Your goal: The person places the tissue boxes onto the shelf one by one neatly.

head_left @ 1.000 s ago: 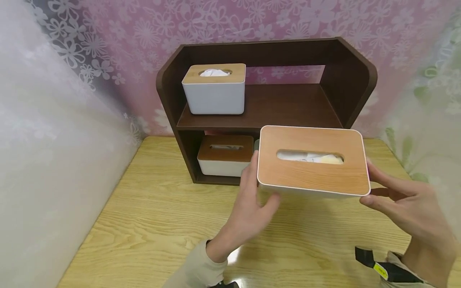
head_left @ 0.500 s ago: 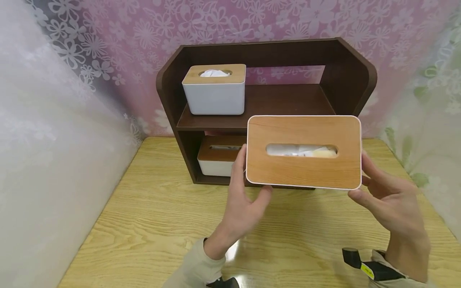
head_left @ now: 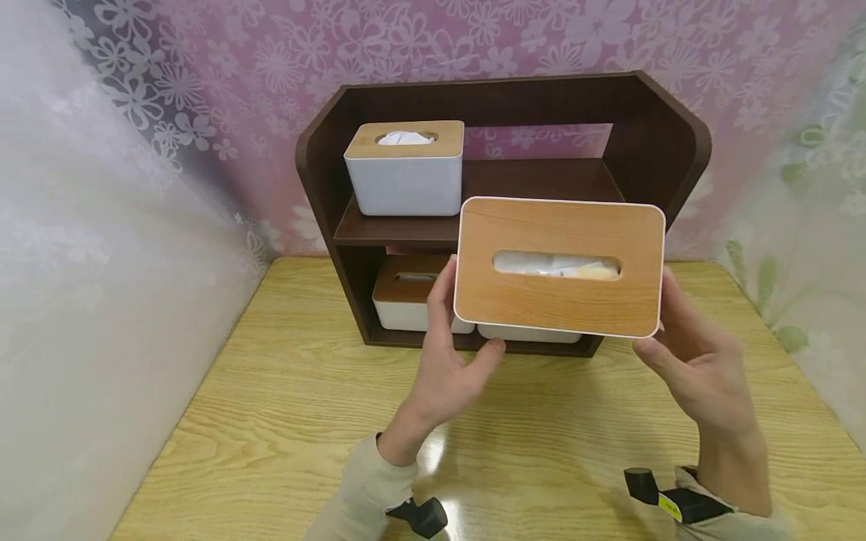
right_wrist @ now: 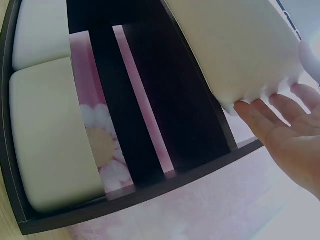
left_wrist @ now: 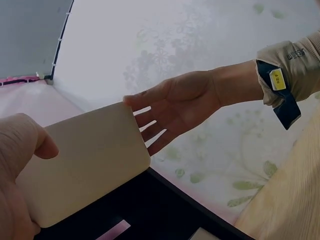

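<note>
A white tissue box (head_left: 558, 304) with a wooden lid is held up in front of the dark brown shelf (head_left: 490, 90), its slotted top facing me. My left hand (head_left: 449, 372) grips its left end, thumb at the lower front edge. At the opposite end, my right hand (head_left: 707, 376) holds it between thumb and fingers. The left wrist view shows the plain face of the box (left_wrist: 90, 160) between both hands. In the right wrist view, fingertips of the right hand (right_wrist: 290, 125) lie along the edge of the box, close to the shelf's upper compartment.
Another tissue box (head_left: 406, 184) stands at the left of the upper shelf. Below are a brown-lidded box (head_left: 406, 314) and a second white box (head_left: 531, 333), mostly hidden behind the held one. The shelf stands on a wooden table (head_left: 271, 413) against flowered curtains (head_left: 271, 68).
Both hands have carried the tissue box up and to the left, toward the upper shelf. More of the lower right box now shows beneath it.
</note>
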Tool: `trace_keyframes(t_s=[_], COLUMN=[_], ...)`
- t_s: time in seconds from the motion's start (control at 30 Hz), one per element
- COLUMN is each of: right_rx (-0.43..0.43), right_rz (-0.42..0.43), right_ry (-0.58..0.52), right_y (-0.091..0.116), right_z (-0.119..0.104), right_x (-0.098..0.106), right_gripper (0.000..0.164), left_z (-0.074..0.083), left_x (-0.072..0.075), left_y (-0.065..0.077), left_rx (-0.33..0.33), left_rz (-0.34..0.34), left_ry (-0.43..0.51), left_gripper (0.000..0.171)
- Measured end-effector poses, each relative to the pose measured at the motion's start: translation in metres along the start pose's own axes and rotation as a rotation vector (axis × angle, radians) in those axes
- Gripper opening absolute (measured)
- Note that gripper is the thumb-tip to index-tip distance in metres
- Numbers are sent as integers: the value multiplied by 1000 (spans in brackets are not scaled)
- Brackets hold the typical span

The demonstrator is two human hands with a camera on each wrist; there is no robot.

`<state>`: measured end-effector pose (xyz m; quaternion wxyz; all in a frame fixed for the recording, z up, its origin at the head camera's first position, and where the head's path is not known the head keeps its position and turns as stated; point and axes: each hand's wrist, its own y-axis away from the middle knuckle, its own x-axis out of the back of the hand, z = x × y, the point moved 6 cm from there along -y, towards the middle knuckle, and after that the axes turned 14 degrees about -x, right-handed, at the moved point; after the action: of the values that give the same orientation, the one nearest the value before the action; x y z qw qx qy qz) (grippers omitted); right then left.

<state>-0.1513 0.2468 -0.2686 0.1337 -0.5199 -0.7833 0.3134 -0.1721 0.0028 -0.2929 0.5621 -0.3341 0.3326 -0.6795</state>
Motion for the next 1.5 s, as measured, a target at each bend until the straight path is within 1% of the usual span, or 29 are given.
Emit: trace_keyframes(t_s=[0.1,0.13,0.2,0.27,0.33,0.4,0.47,0.5,0.6,0.7,0.77,0.83,0.9,0.97,1.03,1.13,1.17,1.27,1.33,1.43,1.5], right_rx=[1,4,16,35,55,76,93,99,118,153,187,219,233,216,185,137,134,146,169,198,199], right_rz=[32,57,139,242,351,428,473,493,526,526,492,446,408,388,376,345,326,269,241,216,205], right_ry=[-24,-25,-28,-59,-73,-94,-94,-74,-57,-95,-152,-201,-221,-179,-118,-9,3,4,-22,-50,-47], right_y=[0,0,1,2,4,5,6,6,6,4,2,-1,-2,-2,-1,-1,-2,-3,-3,-4,-7], right_z=[4,5,8,11,13,15,16,16,15,13,12,9,7,6,7,7,7,5,4,2,2], right_x=[2,3,6,9,11,11,10,9,7,4,1,-3,-6,-8,-9,-12,-14,-20,-22,-24,-24], right_gripper=[71,70,67,59,49,42,38,38,35,31,31,34,38,45,51,62,65,70,69,65,65], left_z=[-1,-2,-4,-5,-7,-8,-9,-10,-10,-9,-7,-6,-4,-3,-1,2,3,5,6,7,8], left_x=[1,1,1,1,1,1,1,2,4,8,11,13,13,12,11,9,9,9,10,11,13], left_y=[-1,-1,0,0,0,0,-1,-1,-2,-3,-4,-6,-6,-6,-7,-6,-5,-5,-6,-8,-9], left_rx=[-23,-30,-42,-54,-65,-76,-85,-88,-103,-121,-129,-140,-153,-167,-183,-192,-194,-190,-194,-213,-223], left_rz=[9,12,18,17,11,6,4,5,15,23,17,-2,-25,-42,-43,-43,-43,-56,-66,-77,-81], left_ry=[25,34,60,96,135,164,176,175,156,86,28,-26,-58,-56,-38,6,16,23,21,20,14], left_gripper=[89,85,79,74,73,73,73,74,74,75,77,81,85,87,85,76,73,70,71,73,74])
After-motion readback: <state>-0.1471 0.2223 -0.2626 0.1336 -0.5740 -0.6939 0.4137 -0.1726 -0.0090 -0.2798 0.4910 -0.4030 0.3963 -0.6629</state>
